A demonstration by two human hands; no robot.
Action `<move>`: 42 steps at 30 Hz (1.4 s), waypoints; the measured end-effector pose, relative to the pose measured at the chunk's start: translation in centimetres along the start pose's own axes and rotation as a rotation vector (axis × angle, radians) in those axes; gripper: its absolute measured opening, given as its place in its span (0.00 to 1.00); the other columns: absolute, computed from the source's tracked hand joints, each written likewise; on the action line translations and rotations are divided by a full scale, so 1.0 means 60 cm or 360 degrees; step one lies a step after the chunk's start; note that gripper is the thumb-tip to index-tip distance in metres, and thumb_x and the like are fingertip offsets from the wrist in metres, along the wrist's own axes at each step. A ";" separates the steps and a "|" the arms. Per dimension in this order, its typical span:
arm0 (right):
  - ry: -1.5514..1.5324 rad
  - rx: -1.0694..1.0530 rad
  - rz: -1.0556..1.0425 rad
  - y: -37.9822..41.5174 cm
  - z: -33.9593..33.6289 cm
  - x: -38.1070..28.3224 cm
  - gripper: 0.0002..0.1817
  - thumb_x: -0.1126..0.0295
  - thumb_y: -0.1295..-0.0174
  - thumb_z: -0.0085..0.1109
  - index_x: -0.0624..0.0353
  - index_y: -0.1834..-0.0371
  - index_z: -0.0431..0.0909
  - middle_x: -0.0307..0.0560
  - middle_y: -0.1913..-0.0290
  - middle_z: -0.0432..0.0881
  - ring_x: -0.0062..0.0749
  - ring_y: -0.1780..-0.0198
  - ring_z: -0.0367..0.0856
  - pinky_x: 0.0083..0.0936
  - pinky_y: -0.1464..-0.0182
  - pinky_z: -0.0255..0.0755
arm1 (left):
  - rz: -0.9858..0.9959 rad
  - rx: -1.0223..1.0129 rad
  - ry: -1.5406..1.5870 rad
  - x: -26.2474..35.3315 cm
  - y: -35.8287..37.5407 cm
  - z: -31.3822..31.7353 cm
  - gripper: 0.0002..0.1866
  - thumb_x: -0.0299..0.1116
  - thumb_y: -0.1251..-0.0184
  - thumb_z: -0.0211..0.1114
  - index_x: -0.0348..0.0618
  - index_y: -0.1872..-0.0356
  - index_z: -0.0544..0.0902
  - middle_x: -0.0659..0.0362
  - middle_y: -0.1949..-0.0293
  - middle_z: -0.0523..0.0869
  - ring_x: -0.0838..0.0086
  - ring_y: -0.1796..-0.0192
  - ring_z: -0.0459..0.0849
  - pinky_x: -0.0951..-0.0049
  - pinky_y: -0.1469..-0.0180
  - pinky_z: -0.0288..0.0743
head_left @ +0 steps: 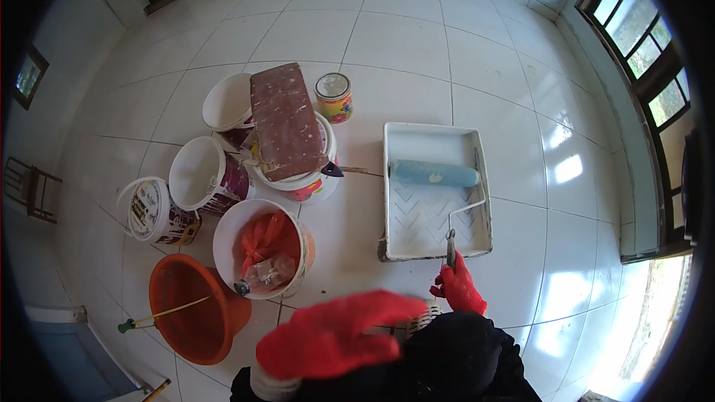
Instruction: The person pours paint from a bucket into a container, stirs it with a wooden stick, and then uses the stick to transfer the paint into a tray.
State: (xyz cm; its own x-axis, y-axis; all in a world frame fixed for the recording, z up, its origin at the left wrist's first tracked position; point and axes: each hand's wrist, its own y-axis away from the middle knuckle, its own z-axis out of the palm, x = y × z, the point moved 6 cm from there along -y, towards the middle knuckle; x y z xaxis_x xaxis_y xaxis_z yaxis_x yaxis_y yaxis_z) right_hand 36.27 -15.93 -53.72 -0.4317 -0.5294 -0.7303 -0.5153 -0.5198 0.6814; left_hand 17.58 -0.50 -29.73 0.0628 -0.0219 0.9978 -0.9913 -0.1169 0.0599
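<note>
A blue paint roller (434,173) lies across the white paint tray (395,242), its wire frame running down the tray's right side to a dark handle. My right hand (459,288), in a red glove, is closed around that handle just below the tray's front edge. Nearer the camera, my left hand (339,333), also red-gloved, is raised and blurred, with its fingers and thumb apart and nothing seen between them. It is to the right of and below the white bucket (302,272) that holds a red bag and a clear bottle.
Left of the tray stand several white buckets, a brown board (284,119) lying over one, and a small paint can (334,97). An orange basin (195,327) with a thin stick is at lower left. Windows (648,37) line the right wall.
</note>
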 end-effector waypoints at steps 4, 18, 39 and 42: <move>-0.0048 -0.0035 -0.0006 -0.018 -0.001 -0.011 0.28 0.72 0.33 0.44 0.53 0.30 0.53 0.47 0.59 0.69 0.30 0.63 0.73 0.33 0.64 0.80 | -0.0421 0.0339 0.0198 -0.154 -0.036 -0.028 0.24 0.45 0.27 0.54 0.43 0.36 0.70 0.56 0.45 0.78 0.71 0.48 0.78 0.72 0.43 0.70; 0.0053 -0.0060 -0.0121 -0.078 0.012 -0.041 0.25 0.72 0.33 0.44 0.57 0.33 0.54 0.46 0.59 0.70 0.29 0.64 0.73 0.31 0.64 0.80 | -0.0830 0.1026 -0.0407 -0.486 -0.104 0.012 0.32 0.44 0.30 0.55 0.38 0.31 0.60 0.45 0.33 0.66 0.54 0.34 0.69 0.61 0.35 0.63; -0.0039 -0.0027 -0.0253 -0.129 0.015 -0.083 0.20 0.71 0.33 0.45 0.61 0.39 0.60 0.47 0.60 0.70 0.30 0.64 0.73 0.31 0.66 0.80 | -0.0701 0.1069 -0.0163 -0.544 -0.125 0.023 0.26 0.36 0.30 0.53 0.36 0.34 0.64 0.45 0.36 0.69 0.52 0.35 0.68 0.61 0.34 0.62; -0.0005 -0.0022 -0.0188 -0.120 0.014 -0.080 0.18 0.71 0.33 0.45 0.62 0.42 0.60 0.47 0.60 0.70 0.30 0.64 0.73 0.31 0.65 0.81 | -0.0701 0.1081 -0.0122 -0.544 -0.124 0.024 0.26 0.36 0.30 0.54 0.37 0.33 0.64 0.46 0.36 0.70 0.53 0.36 0.70 0.62 0.36 0.65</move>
State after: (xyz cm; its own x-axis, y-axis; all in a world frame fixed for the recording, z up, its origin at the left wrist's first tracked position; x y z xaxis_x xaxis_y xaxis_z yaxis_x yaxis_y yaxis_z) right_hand 41.40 -9.09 -55.16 -0.3709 -0.4619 -0.8057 -0.5524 -0.5877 0.5912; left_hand 23.07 -0.37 -62.79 0.4630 0.1019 0.8805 -0.5889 -0.7070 0.3915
